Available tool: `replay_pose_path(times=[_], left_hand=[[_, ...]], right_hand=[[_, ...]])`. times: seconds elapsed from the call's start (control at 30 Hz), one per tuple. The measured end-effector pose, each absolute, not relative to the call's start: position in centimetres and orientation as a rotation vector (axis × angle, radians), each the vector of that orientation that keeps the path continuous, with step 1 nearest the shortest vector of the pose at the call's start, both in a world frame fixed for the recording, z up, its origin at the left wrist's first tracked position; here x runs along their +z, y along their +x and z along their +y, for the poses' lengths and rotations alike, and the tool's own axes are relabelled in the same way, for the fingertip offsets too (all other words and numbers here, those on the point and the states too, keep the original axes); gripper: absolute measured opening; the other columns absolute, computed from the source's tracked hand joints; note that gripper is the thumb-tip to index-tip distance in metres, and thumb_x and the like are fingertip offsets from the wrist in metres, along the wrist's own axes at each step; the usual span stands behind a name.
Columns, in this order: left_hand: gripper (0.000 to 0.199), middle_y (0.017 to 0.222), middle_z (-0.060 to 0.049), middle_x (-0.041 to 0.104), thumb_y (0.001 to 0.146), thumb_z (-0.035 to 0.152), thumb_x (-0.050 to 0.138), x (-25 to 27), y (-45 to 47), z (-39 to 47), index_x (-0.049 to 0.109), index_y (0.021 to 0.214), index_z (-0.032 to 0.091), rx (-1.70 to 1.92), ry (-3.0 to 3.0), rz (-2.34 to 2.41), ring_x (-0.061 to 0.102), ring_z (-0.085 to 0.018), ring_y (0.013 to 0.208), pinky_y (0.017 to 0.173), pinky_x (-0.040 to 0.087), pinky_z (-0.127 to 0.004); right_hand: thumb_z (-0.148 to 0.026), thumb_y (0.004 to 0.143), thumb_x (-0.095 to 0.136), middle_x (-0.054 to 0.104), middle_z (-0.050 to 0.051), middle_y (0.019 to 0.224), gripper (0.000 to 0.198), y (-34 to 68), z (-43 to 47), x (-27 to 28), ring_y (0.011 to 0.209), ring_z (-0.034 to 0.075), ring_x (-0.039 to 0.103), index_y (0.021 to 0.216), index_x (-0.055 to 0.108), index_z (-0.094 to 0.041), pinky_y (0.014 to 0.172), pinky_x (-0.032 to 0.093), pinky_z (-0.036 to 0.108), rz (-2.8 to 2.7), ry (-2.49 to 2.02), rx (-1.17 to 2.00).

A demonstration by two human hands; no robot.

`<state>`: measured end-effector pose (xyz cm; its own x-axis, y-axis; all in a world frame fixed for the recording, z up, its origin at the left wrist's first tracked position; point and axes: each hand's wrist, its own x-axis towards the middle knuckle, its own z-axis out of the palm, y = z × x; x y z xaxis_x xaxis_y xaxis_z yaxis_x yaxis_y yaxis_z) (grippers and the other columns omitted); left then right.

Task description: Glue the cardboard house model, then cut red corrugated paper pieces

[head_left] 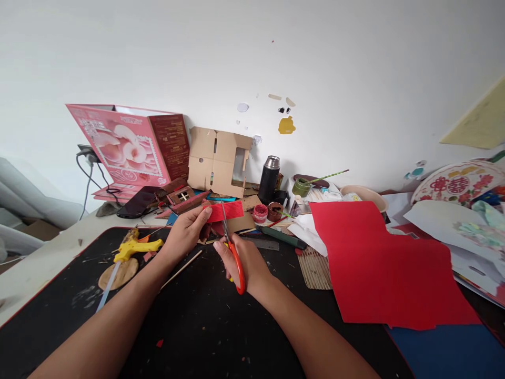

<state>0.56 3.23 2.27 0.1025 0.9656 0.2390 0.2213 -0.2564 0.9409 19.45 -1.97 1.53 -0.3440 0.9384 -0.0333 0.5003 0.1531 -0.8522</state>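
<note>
Through the head camera, I see my left hand (186, 230) pinching a small red strip (234, 210), thumb on top. My right hand (250, 266) is curled around the orange scissors (240, 276), and their blades cross the strip. I can't tell how wide the blades are. A big red sheet (382, 268) is on the right. A yellow glue gun (132, 249) lies on the left of the black mat (193, 326).

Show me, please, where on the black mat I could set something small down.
The widest bare patch is on the black mat between the left forearm and right forearm, with only a red scrap and specks. A narrower strip runs between the right forearm and red sheet. Crowded: the back, around the flask, and left, around the yellow glue gun.
</note>
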Motion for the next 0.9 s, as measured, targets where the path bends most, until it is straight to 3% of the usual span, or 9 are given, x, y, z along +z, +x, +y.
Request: replay_pose_path(times=[0.9], left_hand=[[0.048,0.051,0.002,0.054,0.098,0.062,0.059,2.52,0.57,3.14,0.061,0.073,0.020,1.227,1.652,1.215,0.045,-0.012,0.044,0.045,0.033,-0.023]], right_hand=[[-0.065,0.111,0.052,0.068,-0.001,0.063,0.050,19.42,-2.27,2.31,0.058,0.020,0.069,0.121,0.071,-0.020,0.065,0.047,0.028,-1.948,-1.418,1.072]])
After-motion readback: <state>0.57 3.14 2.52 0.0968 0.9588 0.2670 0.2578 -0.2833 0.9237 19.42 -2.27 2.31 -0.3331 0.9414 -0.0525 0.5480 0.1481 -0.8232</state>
